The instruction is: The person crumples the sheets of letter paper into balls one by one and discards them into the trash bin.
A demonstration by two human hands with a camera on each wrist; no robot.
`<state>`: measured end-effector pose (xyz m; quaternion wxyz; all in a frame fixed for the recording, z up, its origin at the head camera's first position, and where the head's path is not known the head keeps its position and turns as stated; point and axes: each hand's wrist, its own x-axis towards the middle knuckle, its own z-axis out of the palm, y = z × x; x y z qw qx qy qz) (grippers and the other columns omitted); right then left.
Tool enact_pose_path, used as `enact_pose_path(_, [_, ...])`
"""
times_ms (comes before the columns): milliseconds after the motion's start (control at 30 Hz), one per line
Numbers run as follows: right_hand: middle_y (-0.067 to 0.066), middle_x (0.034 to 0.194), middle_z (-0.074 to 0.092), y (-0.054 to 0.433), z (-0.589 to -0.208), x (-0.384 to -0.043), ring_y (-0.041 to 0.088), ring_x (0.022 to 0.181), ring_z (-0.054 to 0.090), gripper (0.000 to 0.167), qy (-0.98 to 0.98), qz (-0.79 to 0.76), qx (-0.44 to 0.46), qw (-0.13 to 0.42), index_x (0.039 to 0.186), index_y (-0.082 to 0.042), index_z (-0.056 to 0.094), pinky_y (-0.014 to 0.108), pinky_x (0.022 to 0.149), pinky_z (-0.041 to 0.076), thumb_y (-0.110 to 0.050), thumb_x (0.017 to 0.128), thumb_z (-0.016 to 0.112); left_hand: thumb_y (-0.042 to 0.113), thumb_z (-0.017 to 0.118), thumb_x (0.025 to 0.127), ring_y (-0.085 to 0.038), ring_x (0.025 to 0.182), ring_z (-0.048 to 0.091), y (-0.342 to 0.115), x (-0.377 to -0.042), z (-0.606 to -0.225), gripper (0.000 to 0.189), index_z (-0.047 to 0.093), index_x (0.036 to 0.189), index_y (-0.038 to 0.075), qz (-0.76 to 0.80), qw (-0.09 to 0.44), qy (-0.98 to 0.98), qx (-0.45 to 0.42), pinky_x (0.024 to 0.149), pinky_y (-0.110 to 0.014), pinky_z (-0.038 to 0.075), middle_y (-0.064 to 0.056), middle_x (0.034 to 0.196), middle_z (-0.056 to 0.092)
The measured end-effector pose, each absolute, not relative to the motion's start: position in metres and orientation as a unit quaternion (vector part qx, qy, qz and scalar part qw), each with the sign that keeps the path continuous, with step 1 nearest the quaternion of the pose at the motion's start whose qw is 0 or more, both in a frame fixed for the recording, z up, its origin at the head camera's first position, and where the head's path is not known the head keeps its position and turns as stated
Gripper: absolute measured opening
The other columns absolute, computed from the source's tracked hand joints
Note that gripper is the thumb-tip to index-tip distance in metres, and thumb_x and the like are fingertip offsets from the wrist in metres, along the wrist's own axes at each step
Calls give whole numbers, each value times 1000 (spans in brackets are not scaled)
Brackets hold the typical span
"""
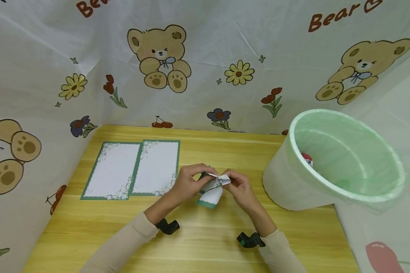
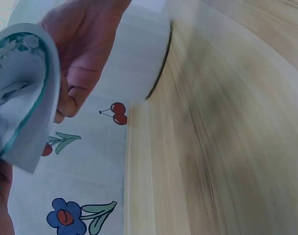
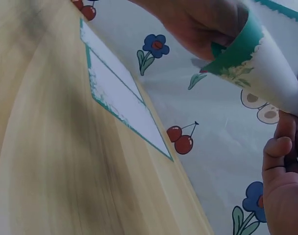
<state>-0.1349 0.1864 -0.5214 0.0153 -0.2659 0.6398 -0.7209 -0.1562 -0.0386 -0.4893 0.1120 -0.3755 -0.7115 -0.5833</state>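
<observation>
A curled, creased sheet of paper [image 1: 213, 195] with a green floral border is held up between both hands near the middle of the table. My left hand [image 1: 190, 181] pinches its left side, and my right hand [image 1: 240, 190] pinches the right side, where the paper is crumpled. In the left wrist view, the sheet [image 2: 29, 139] bends into a curve, with my right hand [image 2: 85, 58] behind it. The right wrist view shows the sheet [image 3: 274, 71] rolled like a cone from my left hand [image 3: 208, 27] toward my right hand [image 3: 288, 191].
Two flat bordered sheets, one [image 1: 114, 170] beside another [image 1: 157, 167], lie at the left on the wooden table [image 1: 198, 242]. A large pale green bin [image 1: 280, 182] stands at the right, with a small red and white item [image 1: 307, 159] inside. Bear-print cloth [image 1: 198, 102] hangs behind.
</observation>
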Motion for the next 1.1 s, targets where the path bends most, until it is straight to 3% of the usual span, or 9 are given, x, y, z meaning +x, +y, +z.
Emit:
enact_pose_path(167, [-2, 98, 70, 191, -515, -136, 7, 91, 64, 14, 655, -703, -275, -4, 97, -5, 72, 23, 78, 54, 6, 103, 65, 1, 71, 103, -16, 100, 78, -44, -157, -488, 16, 79, 115, 7, -596, 49, -711, -370, 86, -31, 65, -12, 110, 82])
enact_pose_path(400, [0, 101, 67, 200, -503, -136, 10, 91, 61, 11, 716, -632, -296, -16, 102, -1, 71, 25, 81, 55, 7, 103, 64, 12, 50, 114, -14, 102, 72, -52, -157, -486, 31, 71, 135, 7, -623, -46, -702, -343, 86, -32, 62, -16, 127, 76])
enact_pose_path(500, [1, 100, 67, 201, -499, -135, 12, 91, 60, 17, 737, -607, -298, -26, 103, -7, 72, 26, 81, 55, 8, 103, 64, 33, 55, 114, -15, 100, 71, -52, -156, -484, 39, 66, 143, 10, -615, -72, -715, -326, 85, -31, 61, -12, 126, 75])
enact_pose_path(633, [3, 95, 65, 200, -495, -133, 12, 86, 56, 23, 756, -583, -295, -42, 101, -14, 71, 26, 77, 50, 8, 103, 64, 49, 72, 103, -14, 100, 69, -50, -153, -483, 52, 66, 144, 18, -598, -102, -734, -304, 87, -31, 60, -5, 126, 73])
enact_pose_path(833, [2, 92, 65, 196, -492, -129, 12, 84, 56, 23, 766, -578, -279, -47, 98, -16, 72, 27, 74, 51, 6, 102, 66, 29, 86, 95, -19, 101, 70, -47, -149, -483, 41, 72, 132, 19, -582, -99, -754, -288, 89, -37, 62, -1, 121, 76])
enact_pose_path(1100, [8, 99, 71, 193, -487, -124, 10, 89, 64, 16, 768, -588, -252, -25, 100, -10, 73, 27, 81, 57, 3, 105, 64, 25, 80, 100, -9, 94, 74, -44, -147, -489, 14, 79, 113, 20, -569, -25, -765, -301, 81, -29, 63, 0, 111, 81])
